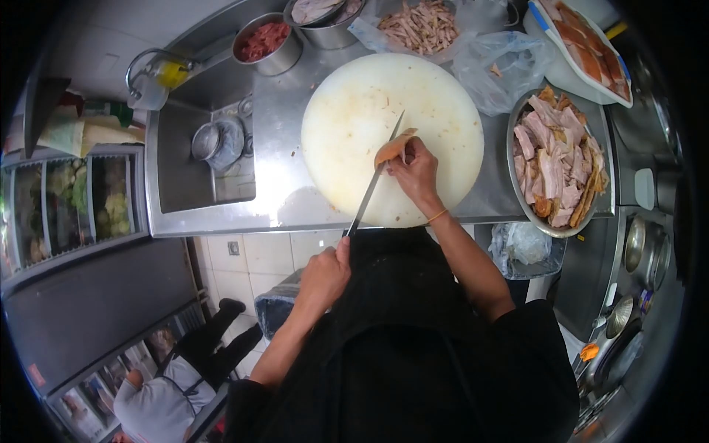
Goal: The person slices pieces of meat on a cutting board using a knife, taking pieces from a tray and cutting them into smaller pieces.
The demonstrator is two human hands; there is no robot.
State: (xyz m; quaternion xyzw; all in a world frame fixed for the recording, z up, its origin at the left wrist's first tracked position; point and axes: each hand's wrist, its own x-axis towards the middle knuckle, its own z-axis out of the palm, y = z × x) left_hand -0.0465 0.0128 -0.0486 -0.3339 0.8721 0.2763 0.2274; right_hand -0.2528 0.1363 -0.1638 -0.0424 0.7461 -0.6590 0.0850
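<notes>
My left hand [326, 276] is closed round the dark handle of a long knife [366, 195]. Its blade slants up and away over the round white cutting board [340, 111], with the tip near the middle. Between the fingers of my right hand [416, 171] is a reddish-brown piece of meat [389, 151], apparently with skin on it. The piece lies against the blade, over the board; whether the edge is cutting into it I cannot tell. Small scraps are scattered on the board.
Right of the board is a metal bowl [515, 177] of sliced meat. Behind stand a pot [286, 60] of red meat, a bag of meat strips [418, 28], a plastic bag [498, 63] and a tray [626, 94]. A sink [185, 181] lies left; another person [155, 402] is lower left.
</notes>
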